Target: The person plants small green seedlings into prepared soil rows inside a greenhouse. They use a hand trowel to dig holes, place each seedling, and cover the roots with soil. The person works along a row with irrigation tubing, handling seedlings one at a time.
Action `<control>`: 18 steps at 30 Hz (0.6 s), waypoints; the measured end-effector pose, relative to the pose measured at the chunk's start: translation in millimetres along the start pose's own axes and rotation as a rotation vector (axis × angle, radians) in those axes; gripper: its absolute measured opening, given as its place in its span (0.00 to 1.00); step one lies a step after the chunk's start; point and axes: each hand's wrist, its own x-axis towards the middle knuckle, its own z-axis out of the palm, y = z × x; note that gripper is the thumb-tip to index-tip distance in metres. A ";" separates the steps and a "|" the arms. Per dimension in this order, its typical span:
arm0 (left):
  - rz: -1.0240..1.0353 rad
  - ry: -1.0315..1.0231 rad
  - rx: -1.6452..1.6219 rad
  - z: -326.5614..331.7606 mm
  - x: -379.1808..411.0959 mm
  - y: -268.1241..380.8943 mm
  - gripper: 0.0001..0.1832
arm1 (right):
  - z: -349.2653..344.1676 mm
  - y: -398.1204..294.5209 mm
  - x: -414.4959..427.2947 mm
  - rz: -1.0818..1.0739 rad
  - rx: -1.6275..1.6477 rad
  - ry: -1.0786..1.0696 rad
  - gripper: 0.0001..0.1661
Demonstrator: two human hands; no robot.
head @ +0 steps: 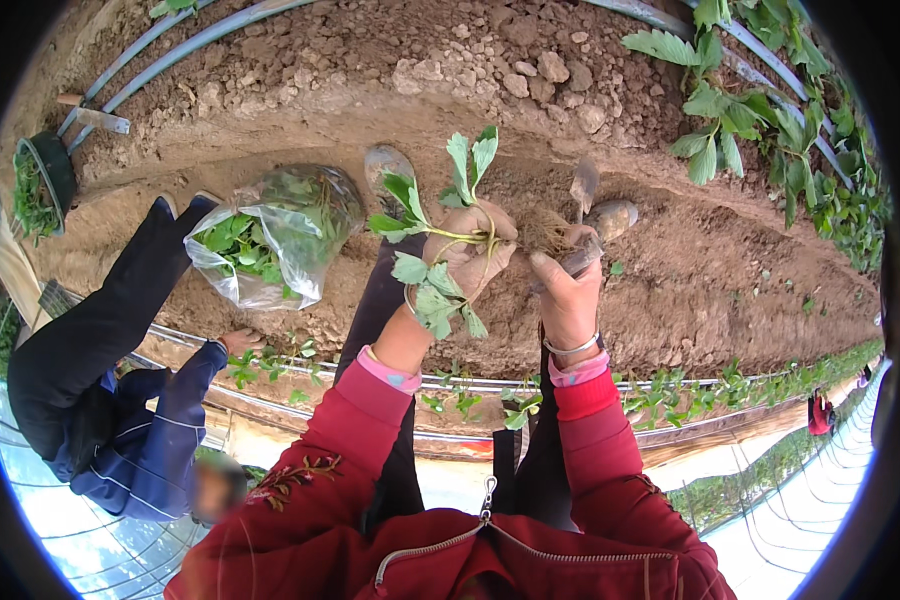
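My left hand (461,251) grips a strawberry seedling (466,169) by its stems. Its leaves fan out over the fingers, and its brown bare roots (542,229) point towards my other hand. In my right hand (572,296) is a soil-covered hand tool (583,256), held beside the root ends. A dirty metal blade (585,184) shows just beyond those fingers; whether it belongs to the same tool, I cannot tell. On the soil to the left stands a clear plastic bag (328,214) full of green seedlings (244,244).
A person in dark blue (157,442) crouches at left, one hand on the planted row. Near a dark bucket (60,176) of plants lies a trowel (101,120). Pipes (217,34) border the cloddy bed (495,60). Strawberry plants (727,112) grow at upper right. My shoes (613,217) stand in the furrow.
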 end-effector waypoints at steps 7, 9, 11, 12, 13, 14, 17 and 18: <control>0.231 -0.204 0.206 6.1 -0.5 -6.9 0.09 | 0.5 -0.6 6.6 -0.075 -0.257 0.139 0.13; 0.246 -0.207 0.217 9.0 -1.4 -6.3 0.09 | -5.1 7.4 10.6 -0.109 -0.219 0.215 0.09; 0.165 -0.157 0.203 8.7 -5.9 -2.1 0.10 | 7.2 -0.6 10.3 -0.090 -0.198 0.206 0.10; 0.123 -0.132 0.197 9.0 -7.0 -1.7 0.10 | 12.1 -5.3 10.1 -0.081 -0.187 0.202 0.10; 0.077 -0.071 0.126 5.1 -4.2 -8.2 0.09 | 12.3 -10.5 7.5 -0.002 -0.267 0.185 0.14; 0.032 0.007 0.085 0.9 -3.0 -13.6 0.07 | 20.2 -13.3 6.3 -0.007 -0.187 0.096 0.16; -0.043 -0.033 0.085 -2.1 -0.4 -18.2 0.07 | 10.3 -4.2 7.5 -0.061 -0.382 0.064 0.18; -0.045 -0.062 0.117 -2.5 -1.8 -16.5 0.07 | 8.6 -6.8 7.1 -0.039 -0.369 0.059 0.19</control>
